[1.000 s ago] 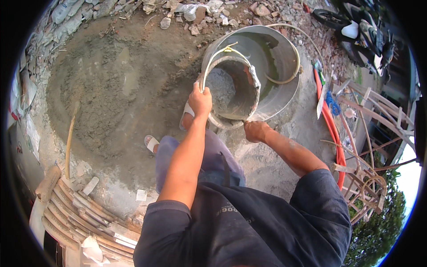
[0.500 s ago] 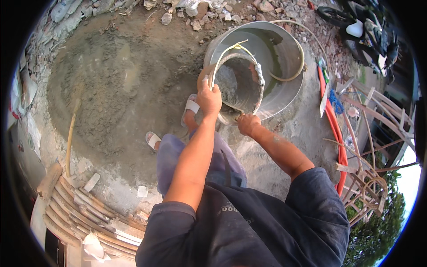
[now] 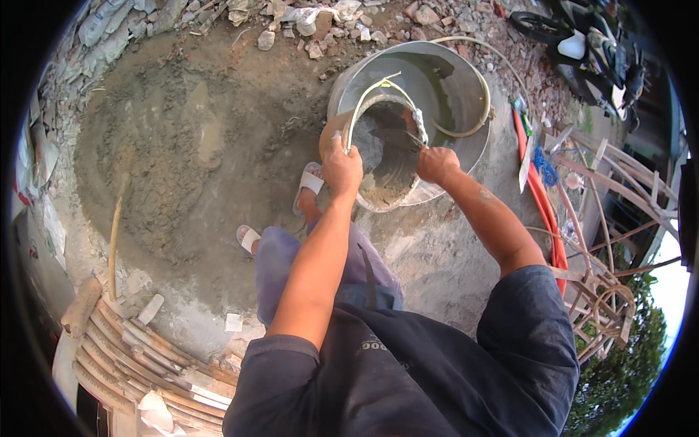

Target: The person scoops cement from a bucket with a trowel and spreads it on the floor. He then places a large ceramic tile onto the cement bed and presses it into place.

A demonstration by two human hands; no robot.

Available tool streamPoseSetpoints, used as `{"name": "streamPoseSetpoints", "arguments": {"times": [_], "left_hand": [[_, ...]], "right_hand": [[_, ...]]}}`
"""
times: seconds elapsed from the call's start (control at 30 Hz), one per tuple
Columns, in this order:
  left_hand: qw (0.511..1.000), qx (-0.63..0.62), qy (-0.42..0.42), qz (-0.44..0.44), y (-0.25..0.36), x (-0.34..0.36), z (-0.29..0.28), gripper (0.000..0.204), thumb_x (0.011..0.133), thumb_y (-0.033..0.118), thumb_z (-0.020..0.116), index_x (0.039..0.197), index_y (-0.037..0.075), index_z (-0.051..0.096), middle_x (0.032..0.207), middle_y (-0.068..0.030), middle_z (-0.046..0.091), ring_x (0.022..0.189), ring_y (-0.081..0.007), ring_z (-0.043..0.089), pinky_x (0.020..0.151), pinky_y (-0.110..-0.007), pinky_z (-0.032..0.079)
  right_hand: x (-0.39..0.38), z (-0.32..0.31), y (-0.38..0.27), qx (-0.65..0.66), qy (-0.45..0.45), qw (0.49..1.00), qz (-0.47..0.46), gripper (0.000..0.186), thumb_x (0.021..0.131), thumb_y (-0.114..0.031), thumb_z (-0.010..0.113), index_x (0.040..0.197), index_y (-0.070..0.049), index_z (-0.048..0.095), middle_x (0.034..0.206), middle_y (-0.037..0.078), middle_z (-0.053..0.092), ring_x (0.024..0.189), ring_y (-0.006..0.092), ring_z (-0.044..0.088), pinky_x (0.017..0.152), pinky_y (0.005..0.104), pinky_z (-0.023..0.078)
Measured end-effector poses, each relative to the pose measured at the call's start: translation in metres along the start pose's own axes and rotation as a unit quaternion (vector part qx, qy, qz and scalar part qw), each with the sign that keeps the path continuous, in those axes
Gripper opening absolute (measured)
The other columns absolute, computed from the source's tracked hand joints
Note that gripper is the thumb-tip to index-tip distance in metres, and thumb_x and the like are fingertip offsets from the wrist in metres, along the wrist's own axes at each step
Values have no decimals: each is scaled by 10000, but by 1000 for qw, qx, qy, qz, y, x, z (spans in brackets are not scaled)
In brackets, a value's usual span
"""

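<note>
Bucket [image 3: 336, 130], one, grey mix [image 3: 369, 151] inside, at upper centre of the frame.
Left hand [image 3: 342, 167]: wrapped round the bucket's pale handle [image 3: 356, 116]. Right hand [image 3: 438, 166]: closed fist at the bucket's right side; what it grips, I cannot tell from where I stand. Behind the bucket: one round metal tub [image 3: 464, 156], pale hose [image 3: 486, 102] along its right side. Left of frame: wet grey mortar [image 3: 171, 146], spread out.

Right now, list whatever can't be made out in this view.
Head view, hidden: what the right hand is closed on, covered by its own fingers.
Head view, hidden: where the left hand's palm meets the bucket, behind the hand itself.
Head view, hidden: the metal tub's near-left part, behind the bucket.
</note>
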State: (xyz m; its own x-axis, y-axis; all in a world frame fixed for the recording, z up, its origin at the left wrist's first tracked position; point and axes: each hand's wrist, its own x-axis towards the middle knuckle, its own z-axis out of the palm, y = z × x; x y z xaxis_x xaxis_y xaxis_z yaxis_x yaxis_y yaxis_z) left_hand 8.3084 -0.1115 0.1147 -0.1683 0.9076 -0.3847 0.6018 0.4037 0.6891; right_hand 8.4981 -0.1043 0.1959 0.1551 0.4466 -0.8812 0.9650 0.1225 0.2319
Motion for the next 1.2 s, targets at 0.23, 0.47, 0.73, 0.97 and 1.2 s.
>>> {"name": "streamPoseSetpoints", "arguments": {"times": [0.23,0.47,0.73,0.97,1.2], "left_hand": [[1000,-13,7,17,1,1,3,413,786,146,631,1177,23,583,1062,-188,652,961,-377,622,820,-459,493],[1000,-21,7,7,-1,4,0,405,778,148,644,1162,31,591,1077,-169,648,950,-385,619,805,-467,493],[999,-37,-4,30,-17,15,-3,393,795,196,629,1152,33,599,1007,-210,659,919,-397,624,786,-475,485],[997,-59,-2,46,-32,23,-9,316,793,170,605,1074,26,616,900,-226,660,846,-419,623,755,-483,478],[996,-66,-54,15,-30,25,-24,351,808,161,582,1143,58,600,908,-230,660,877,-421,622,772,-479,476]], "right_hand": [[39,56,-55,132,-64,989,29,413,877,-171,454,1226,20,564,1244,173,599,1140,278,598,895,384,512],[26,48,-61,88,-167,971,-147,374,837,-268,494,1041,-25,692,1154,171,641,1081,326,612,900,392,498],[16,27,-64,208,-231,938,-152,409,819,-322,540,791,61,683,747,173,687,693,279,675,700,401,523],[0,39,-56,496,-283,817,-83,341,776,-306,605,767,33,644,707,136,646,539,221,625,555,365,514],[-2,52,-72,723,-214,654,-59,321,843,-312,539,739,-14,597,605,60,544,450,167,526,427,326,455]]}}
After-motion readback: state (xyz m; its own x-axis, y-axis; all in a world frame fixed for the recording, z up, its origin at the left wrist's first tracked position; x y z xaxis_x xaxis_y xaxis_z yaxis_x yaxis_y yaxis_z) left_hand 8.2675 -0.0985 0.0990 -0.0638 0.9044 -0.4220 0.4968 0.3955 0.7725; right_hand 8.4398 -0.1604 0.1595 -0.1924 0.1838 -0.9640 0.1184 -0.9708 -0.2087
